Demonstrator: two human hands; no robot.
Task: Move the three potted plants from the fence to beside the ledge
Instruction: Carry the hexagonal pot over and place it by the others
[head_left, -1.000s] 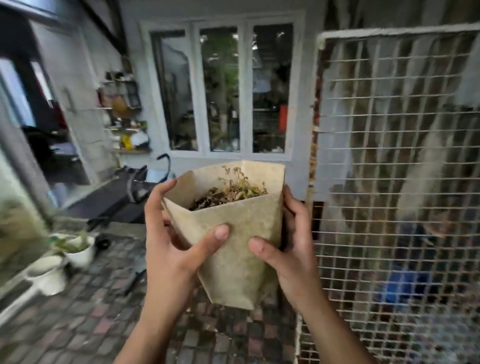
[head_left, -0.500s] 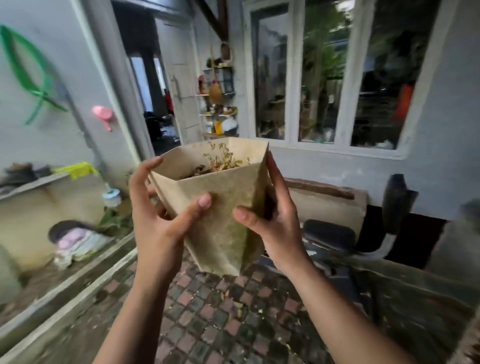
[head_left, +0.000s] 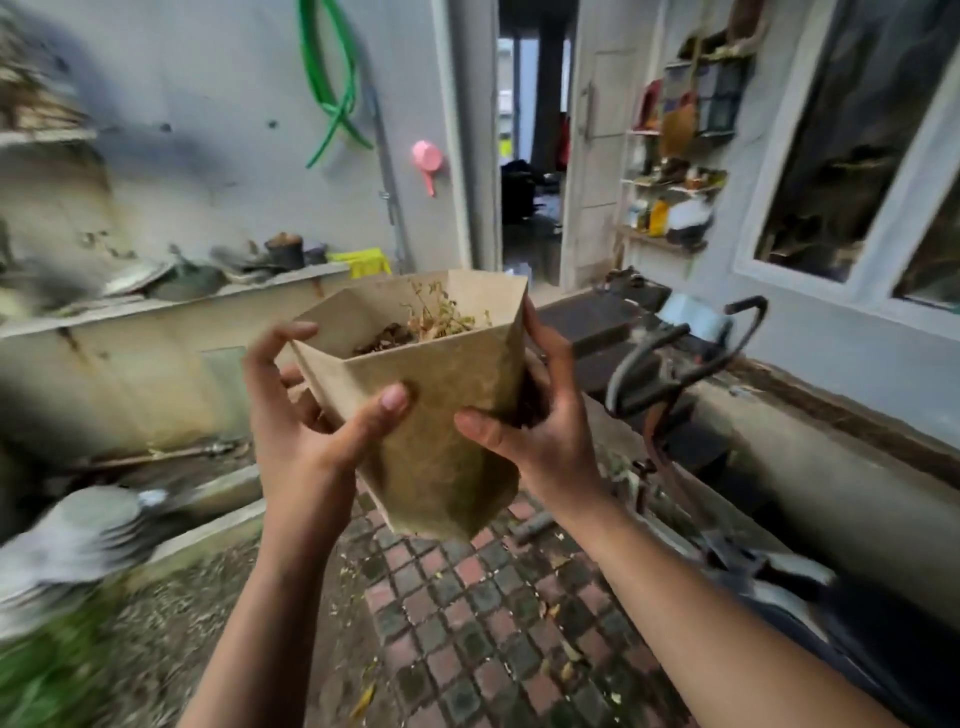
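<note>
Fence gone — one pot (head_left: 441, 415), two hands.

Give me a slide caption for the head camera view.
Both hands, left and right, carry a tan potted plant above brick paving.

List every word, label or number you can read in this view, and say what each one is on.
None can be read.
Tan pot, held by left hand and right hand: plain, no print.
Bottles on the wall shelf: any labels are too blurred to read.
</note>
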